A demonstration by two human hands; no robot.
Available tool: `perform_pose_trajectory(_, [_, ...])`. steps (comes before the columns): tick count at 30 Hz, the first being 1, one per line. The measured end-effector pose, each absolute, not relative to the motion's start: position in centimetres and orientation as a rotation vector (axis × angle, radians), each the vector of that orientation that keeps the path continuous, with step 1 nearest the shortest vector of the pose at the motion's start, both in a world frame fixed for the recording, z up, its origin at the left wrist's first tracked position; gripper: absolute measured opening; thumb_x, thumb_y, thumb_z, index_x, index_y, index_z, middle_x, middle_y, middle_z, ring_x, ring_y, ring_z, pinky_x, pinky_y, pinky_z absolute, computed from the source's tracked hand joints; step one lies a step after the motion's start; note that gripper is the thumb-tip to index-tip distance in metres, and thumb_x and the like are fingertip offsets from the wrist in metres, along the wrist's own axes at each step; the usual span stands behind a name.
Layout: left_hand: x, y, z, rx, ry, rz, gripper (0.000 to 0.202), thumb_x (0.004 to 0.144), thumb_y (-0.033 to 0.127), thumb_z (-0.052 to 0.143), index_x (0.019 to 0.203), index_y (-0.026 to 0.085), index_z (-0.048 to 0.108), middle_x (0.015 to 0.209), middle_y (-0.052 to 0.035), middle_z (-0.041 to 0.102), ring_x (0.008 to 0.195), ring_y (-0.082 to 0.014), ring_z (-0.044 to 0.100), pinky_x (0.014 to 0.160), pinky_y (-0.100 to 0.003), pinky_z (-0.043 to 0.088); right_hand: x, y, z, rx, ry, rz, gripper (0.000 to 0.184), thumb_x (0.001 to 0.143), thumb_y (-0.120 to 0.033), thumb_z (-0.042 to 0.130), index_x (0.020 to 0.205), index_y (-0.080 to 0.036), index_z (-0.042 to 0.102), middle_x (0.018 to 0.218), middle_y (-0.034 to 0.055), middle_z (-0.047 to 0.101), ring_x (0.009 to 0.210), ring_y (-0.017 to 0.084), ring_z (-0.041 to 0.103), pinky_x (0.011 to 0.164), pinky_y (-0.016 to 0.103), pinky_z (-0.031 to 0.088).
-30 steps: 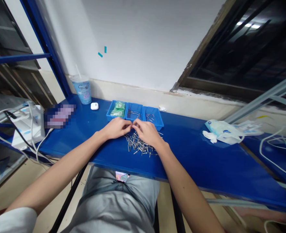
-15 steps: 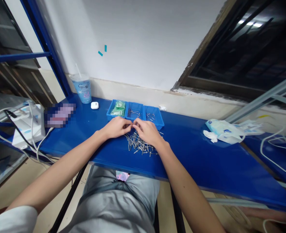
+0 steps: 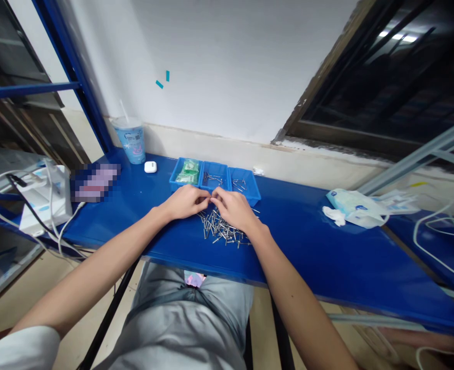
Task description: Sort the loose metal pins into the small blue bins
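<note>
Barely anything has shifted: left hand (image 3: 184, 201) and right hand (image 3: 234, 209) stay together, fingers (image 3: 207, 198) curled, any grip hidden; most steel pins (image 3: 221, 231) lie loose below them, few in the blue bins (image 3: 214, 165) beyond.

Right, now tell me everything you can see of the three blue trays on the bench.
The three blue trays are small, open and rectangular, and look like plastic. They stand flat in a row, rim to rim, at the back of the blue bench top. The left tray holds green packets in clear wrap; the middle and right trays each hold a few slender metal pins. The left hand and right hand are right at the front rims, but contact cannot be told.
</note>
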State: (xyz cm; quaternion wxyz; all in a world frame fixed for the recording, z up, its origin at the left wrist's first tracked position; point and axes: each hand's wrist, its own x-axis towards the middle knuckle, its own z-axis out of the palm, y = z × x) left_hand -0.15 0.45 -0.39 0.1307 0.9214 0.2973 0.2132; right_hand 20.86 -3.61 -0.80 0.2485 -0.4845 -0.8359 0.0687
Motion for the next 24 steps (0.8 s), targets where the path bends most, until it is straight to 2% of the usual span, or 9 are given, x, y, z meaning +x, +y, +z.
perform_pose_trajectory(9, [-0.19, 0.50, -0.42, 2.666, 0.847, 0.638, 0.038, 0.102, 0.036, 0.045, 0.082, 0.015, 0.070, 0.069, -0.0046, 0.067, 0.059, -0.0142, 0.056, 0.063, -0.028, 0.036, 20.90, -3.67, -0.70, -1.326, -2.278, 0.166, 0.015, 0.107, -0.031, 0.050, 0.100, -0.024, 0.061, 0.088, 0.0028, 0.074, 0.077, 0.020, 0.066, 0.071, 0.029, 0.036])
perform_pose_trajectory(18, [-0.04, 0.43, -0.47, 2.664, 0.819, 0.687, 0.040, 0.103, 0.036, 0.045, 0.074, 0.016, 0.064, 0.064, -0.0023, 0.062, 0.057, -0.0127, 0.052, 0.061, -0.028, 0.034, 20.81, -3.54, -0.69, -1.430, -2.308, 0.046, 0.029, 0.110, -0.035, 0.043, 0.095, -0.022, 0.064, 0.083, 0.0039, 0.074, 0.074, 0.020, 0.065, 0.066, 0.030, 0.028])
perform_pose_trajectory(24, [-0.05, 0.40, -0.51, 2.658, 0.829, 0.696, 0.039, 0.102, 0.035, 0.046, 0.073, 0.017, 0.062, 0.063, -0.0014, 0.060, 0.056, -0.0125, 0.050, 0.061, -0.028, 0.033, 20.73, -3.70, -0.51, -1.430, -2.308, 0.062, 0.031, 0.110, -0.035, 0.043, 0.095, -0.022, 0.066, 0.084, 0.0037, 0.074, 0.073, 0.019, 0.064, 0.067, 0.030, 0.029])
